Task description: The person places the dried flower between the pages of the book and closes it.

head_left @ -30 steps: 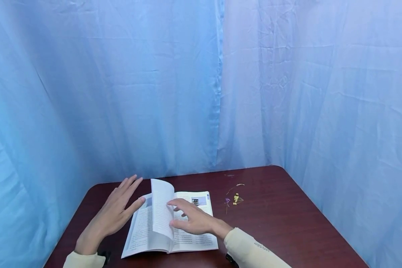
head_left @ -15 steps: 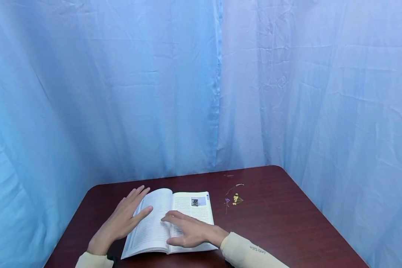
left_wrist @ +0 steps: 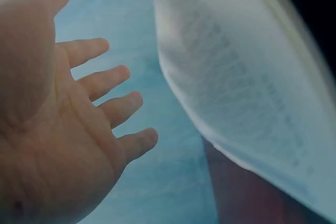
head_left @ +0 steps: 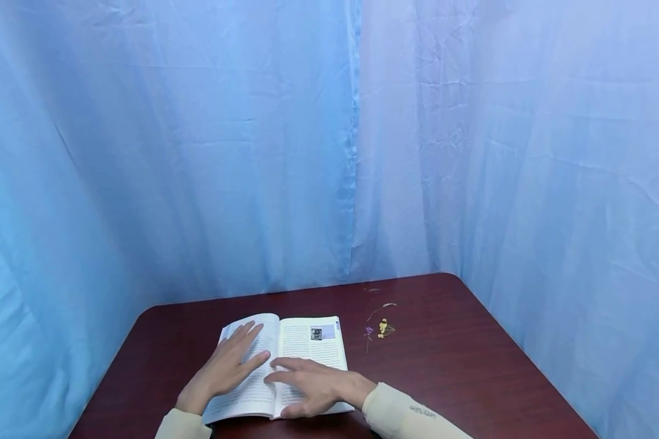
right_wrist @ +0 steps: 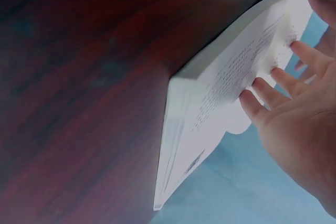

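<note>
An open book lies on the dark red table, printed text on both pages and a small picture at the top of its right page. My left hand is spread over the left page. In the left wrist view its palm and straight fingers show beside a curved page, with nothing held. My right hand stretches across the lower right page, fingertips near the spine. The right wrist view shows the fingers of that hand extended, tips right at the page surface.
Right of the book lie a small yellow flower sprig, a purple flower and a thin pale sprig. Blue curtains hang behind the table and along its sides.
The raised page has come down onto the left side of the book. My left hand has moved right, from beyond the left edge to over the left page; the right hand has lowered toward the spine.
</note>
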Tool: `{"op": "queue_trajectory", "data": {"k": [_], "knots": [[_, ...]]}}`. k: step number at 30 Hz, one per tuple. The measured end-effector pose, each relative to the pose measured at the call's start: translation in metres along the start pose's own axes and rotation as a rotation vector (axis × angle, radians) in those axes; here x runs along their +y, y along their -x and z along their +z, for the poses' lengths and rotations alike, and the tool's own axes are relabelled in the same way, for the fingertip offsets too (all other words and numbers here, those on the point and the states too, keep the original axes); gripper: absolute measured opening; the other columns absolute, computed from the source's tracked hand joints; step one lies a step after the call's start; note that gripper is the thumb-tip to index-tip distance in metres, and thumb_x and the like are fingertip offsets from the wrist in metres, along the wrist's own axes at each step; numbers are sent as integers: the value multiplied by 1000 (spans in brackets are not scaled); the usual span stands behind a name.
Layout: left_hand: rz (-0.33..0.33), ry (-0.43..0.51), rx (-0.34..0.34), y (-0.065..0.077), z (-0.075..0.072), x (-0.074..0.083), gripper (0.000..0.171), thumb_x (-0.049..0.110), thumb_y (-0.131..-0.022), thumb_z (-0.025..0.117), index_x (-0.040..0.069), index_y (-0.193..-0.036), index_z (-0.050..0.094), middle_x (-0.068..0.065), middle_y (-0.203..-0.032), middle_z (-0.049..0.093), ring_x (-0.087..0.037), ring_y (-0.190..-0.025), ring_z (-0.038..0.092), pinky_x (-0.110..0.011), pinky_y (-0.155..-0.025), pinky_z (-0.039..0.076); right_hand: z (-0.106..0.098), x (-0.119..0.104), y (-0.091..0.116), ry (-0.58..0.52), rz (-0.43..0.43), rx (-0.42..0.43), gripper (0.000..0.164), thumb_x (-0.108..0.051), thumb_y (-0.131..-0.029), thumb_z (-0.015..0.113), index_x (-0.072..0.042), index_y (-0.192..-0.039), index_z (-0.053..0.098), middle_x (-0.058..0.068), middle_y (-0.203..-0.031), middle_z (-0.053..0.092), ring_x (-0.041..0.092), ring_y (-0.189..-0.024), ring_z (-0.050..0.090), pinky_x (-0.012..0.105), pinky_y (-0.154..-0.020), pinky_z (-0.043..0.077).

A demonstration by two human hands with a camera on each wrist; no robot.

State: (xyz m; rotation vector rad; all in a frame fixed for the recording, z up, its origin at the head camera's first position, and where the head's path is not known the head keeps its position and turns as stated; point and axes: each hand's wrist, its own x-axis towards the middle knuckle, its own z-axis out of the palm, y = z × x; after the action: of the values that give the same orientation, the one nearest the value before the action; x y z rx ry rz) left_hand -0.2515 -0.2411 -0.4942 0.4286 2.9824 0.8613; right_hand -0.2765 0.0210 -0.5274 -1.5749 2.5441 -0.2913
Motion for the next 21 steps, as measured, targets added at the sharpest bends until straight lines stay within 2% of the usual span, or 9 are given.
{"op": "queue_trajectory", "data": {"k": [4, 9, 15, 21], "knots": [[-29, 29, -34, -5, 10, -8, 76, 47, -114, 65, 5, -173, 44, -30, -182, 35, -58, -171, 26, -86, -133, 21, 1, 1, 4, 26, -13, -9, 69, -50, -110, 69, -32, -172, 46, 2, -181, 42, 17, -167, 44, 36, -134, 45], [-33, 77, -80, -8, 17, -13, 75, 47, -115, 63, 3, -172, 44, -31, -183, 31, -57, -172, 22, -81, -136, 20, 1, 0, 6, 48, -22, -12, 74, -50, -109, 71, -32, -175, 42, 3, -182, 42, 17, -168, 43, 34, -135, 44], [-35, 73, -68, -9, 24, -22, 76, 42, -112, 68, -1, -170, 45, -35, -181, 31, -63, -169, 23, -82, -135, 21, 2, 0, 9, 56, -6, -27, 76, -52, -109, 69, -33, -177, 39, 5, -183, 41, 19, -171, 39, 35, -137, 42], [-62, 74, -65, -6, 27, -27, 79, 46, -112, 68, 0, -171, 44, -35, -181, 30, -65, -169, 22, -84, -134, 21, 3, 1, 11, 57, 0, 5, 70, -48, -109, 71, -31, -172, 46, 3, -180, 45, 20, -170, 42, 34, -136, 43]]}}
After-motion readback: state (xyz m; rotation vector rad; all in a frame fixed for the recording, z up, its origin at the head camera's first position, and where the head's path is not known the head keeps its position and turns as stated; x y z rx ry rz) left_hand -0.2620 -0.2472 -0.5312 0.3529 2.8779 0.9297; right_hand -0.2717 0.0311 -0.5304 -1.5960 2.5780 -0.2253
